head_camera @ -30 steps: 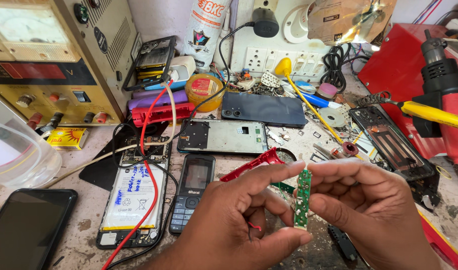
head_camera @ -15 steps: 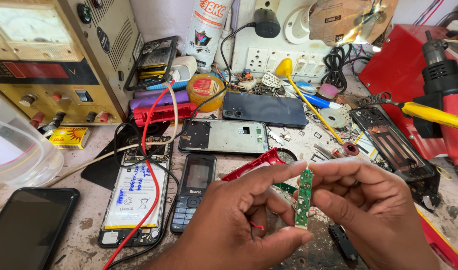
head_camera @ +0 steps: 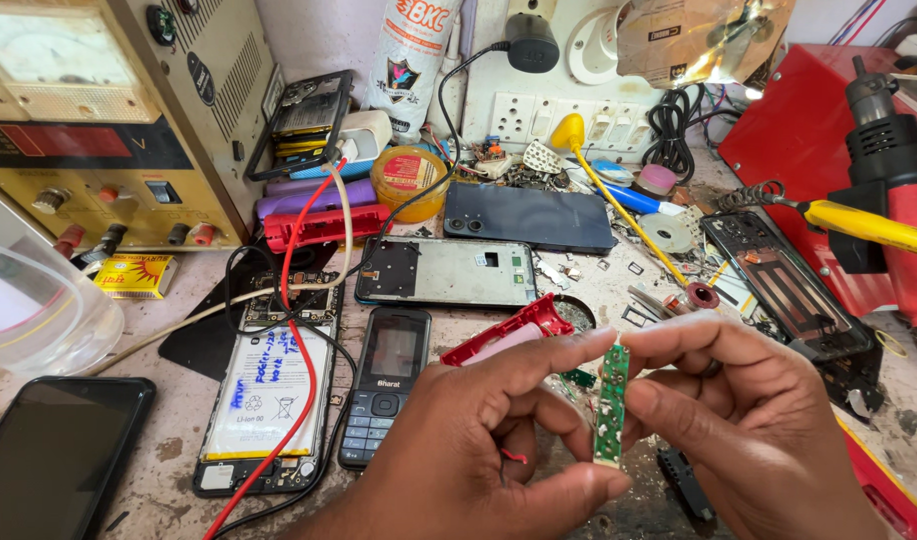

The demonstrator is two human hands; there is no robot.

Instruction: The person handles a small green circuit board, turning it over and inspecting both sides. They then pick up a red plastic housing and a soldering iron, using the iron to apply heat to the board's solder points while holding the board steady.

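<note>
Presently, near centre, the left hand [head_camera: 479, 440] pinches the small green circuit board [head_camera: 611, 405] upright at top and bottom; the right hand [head_camera: 749, 420] pinches its right edge; risk: overpressure could flex it, or a slip drop it among bench clutter.

1. I see a stained, cluttered table [head_camera: 169, 450].
2. A keypad phone [head_camera: 387, 398] lies on it.
3. Left of that phone: an opened phone with battery [head_camera: 269, 395].
4. Behind that phone: a bare phone frame [head_camera: 447, 271].
</note>
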